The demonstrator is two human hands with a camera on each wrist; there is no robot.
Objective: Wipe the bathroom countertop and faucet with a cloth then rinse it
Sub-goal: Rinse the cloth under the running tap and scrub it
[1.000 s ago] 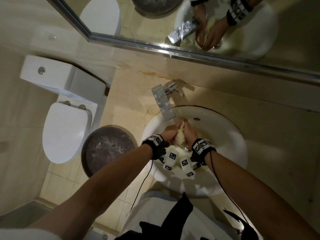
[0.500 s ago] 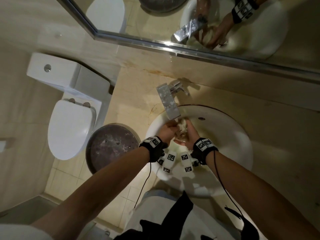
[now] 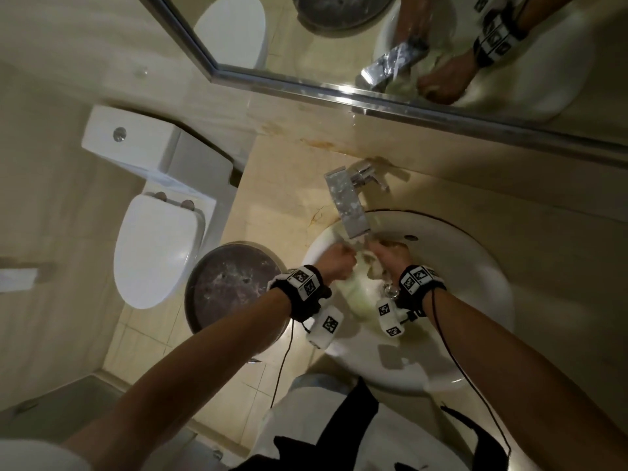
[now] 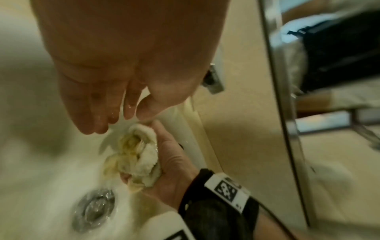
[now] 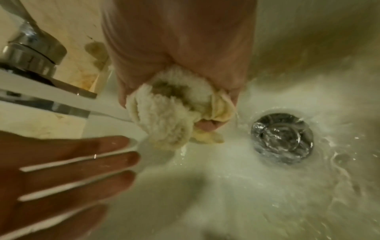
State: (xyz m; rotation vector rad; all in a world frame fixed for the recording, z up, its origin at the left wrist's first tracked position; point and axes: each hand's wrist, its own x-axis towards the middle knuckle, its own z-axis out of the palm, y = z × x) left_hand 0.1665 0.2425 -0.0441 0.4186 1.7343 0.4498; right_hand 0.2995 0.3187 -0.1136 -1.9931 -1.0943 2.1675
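Head view shows both hands low in the white sink [image 3: 475, 334], just under the faucet [image 3: 346, 205] spout, with the mirror [image 3: 339, 35] frame close behind and the countertop [image 3: 272, 185] to the left. Left wrist view shows the left hand [image 4: 115, 91] with fingers straight and wet, holding nothing, just beside the cloth [image 4: 135, 155]; the right hand [image 4: 170, 164] is curled around that stained wad above the drain [image 4: 92, 211]. Right wrist view shows the same clamp on the cloth, water running over the basin. A loose corner could, I judge, trail into the drain, and lifting carelessly risks knocking knuckles on the spout edge. Open room lies toward the basin's near side.
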